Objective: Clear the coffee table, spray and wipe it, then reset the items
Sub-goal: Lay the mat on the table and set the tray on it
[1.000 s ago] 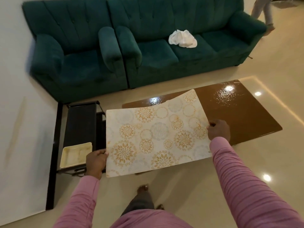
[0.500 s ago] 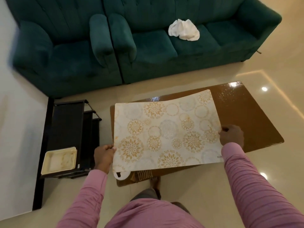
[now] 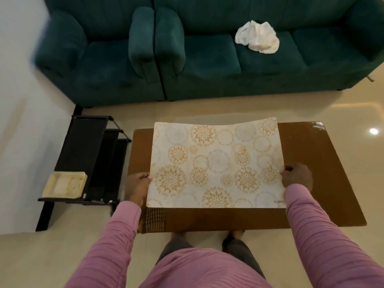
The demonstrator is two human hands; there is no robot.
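A cream placemat (image 3: pixel 216 163) with gold flower circles is over the brown coffee table (image 3: pixel 315 183), its far edge slightly bowed. My left hand (image 3: pixel 137 187) grips the mat's left edge. My right hand (image 3: pixel 297 177) grips its right edge, thumb on top. The mat covers the middle and left of the tabletop; whether it lies flat on the table I cannot tell. A small striped patch (image 3: pixel 154 219) shows on the table near its front left corner. A crumpled white cloth (image 3: pixel 258 37) lies on the green sofa (image 3: pixel 207 59).
A black stepped rack (image 3: pixel 89 154) stands left of the table against the wall, with a cream tray (image 3: pixel 65 185) on its near end. A green armchair (image 3: pixel 99 65) sits beside the sofa. My feet (image 3: pixel 234 235) are at the table's near edge on glossy tile.
I have moved round to face the table's long side squarely. The mat, held in both hands, has shifted from the table's left end to over its middle and sits lower.
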